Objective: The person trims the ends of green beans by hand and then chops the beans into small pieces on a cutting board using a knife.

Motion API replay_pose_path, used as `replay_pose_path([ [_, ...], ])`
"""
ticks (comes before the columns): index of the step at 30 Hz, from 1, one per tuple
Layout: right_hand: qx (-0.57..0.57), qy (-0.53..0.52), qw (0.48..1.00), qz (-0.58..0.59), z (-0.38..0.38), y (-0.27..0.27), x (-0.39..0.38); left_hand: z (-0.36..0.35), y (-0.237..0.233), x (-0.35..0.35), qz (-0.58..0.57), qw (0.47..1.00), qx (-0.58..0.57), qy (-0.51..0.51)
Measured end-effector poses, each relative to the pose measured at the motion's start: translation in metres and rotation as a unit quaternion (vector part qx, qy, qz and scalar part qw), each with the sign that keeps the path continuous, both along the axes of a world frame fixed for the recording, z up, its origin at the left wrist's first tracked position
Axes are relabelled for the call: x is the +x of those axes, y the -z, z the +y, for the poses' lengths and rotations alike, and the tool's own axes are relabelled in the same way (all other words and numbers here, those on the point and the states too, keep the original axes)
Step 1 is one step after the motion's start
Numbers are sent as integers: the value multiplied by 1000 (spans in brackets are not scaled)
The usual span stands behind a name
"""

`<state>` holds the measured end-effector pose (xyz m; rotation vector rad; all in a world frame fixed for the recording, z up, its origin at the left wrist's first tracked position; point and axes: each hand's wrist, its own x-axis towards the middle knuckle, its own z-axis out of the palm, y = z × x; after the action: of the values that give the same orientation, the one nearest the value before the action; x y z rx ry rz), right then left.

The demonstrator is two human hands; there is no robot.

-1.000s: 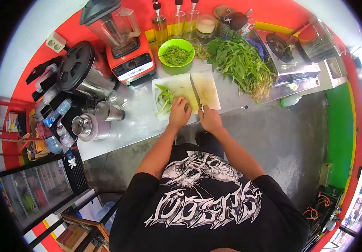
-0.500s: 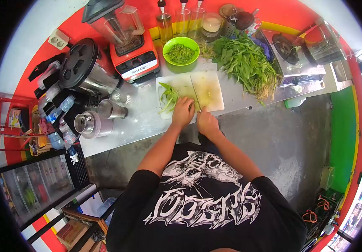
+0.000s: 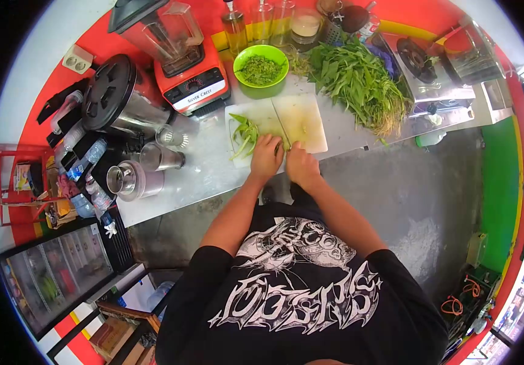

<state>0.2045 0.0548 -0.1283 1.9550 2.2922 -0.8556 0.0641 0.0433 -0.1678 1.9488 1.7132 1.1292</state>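
My right hand (image 3: 302, 164) is wrapped round the handle of a knife, whose thin blade (image 3: 279, 121) points away from me across a white cutting board (image 3: 310, 118). Just left of the blade, my left hand (image 3: 267, 156) has its fingers curled down on a small bunch of leafy greens (image 3: 245, 135). The leaves stick out to the left of that hand, while the stems under the fingers are hidden. Behind the board stands a lime-green bowl (image 3: 264, 90) holding chopped greens (image 3: 260, 69).
A large heap of uncut greens (image 3: 359, 85) lies right of the bowl. A red blender (image 3: 192, 85), a steel container with black lid (image 3: 111, 94) and metal cups (image 3: 160, 157) stand to the left. Bottles (image 3: 234, 29) line the wall; a stove (image 3: 435, 91) is at right.
The view has shifted slightly. My right hand and the knife handle have moved a little closer to me, and the left hand stays on the greens.
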Motion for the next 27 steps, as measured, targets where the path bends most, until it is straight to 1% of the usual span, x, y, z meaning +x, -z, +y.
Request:
replay_pose_path([
  [2,-3,-12,1000,1,-1,-8,0,1,1,0,-8,1000,5,-1],
  [4,-43,33,999,5,-9,-15,-4,2,-2,1,-5,1000,7,-5],
  [6,-33,30,999,11,-13,-10,-4,1,-2,2,-3,1000,8,-9],
  [8,-33,25,999,-6,-6,-4,-7,2,-1,1,-5,1000,10,-2],
  [11,-26,-8,1000,12,8,-17,-4,0,-9,0,-15,1000,21,3],
  [14,-14,-4,1000,18,-1,-17,0,0,-6,2,-18,1000,22,-5],
  [15,-32,17,999,13,-4,-17,-3,1,-5,1,-14,1000,24,-3],
  [17,-24,23,999,4,-10,-6,-4,0,-2,1,-8,1000,14,-8],
  [19,-16,34,999,-2,-8,-6,-5,1,-2,2,-9,1000,13,-10],
  [21,-17,-9,1000,-12,0,-7,-4,1,-2,1,-11,1000,12,-3],
  [24,-21,-17,1000,8,4,-13,-2,-1,-4,0,-18,1000,10,5],
  [25,2,-25,1000,3,-1,-9,0,0,-5,0,-24,1000,9,4],
  [26,4,-26,1000,3,-6,-8,0,2,-5,0,-24,1000,11,3],
  [27,-5,1,1000,5,-11,-7,-2,2,-4,0,-26,1000,15,5],
])
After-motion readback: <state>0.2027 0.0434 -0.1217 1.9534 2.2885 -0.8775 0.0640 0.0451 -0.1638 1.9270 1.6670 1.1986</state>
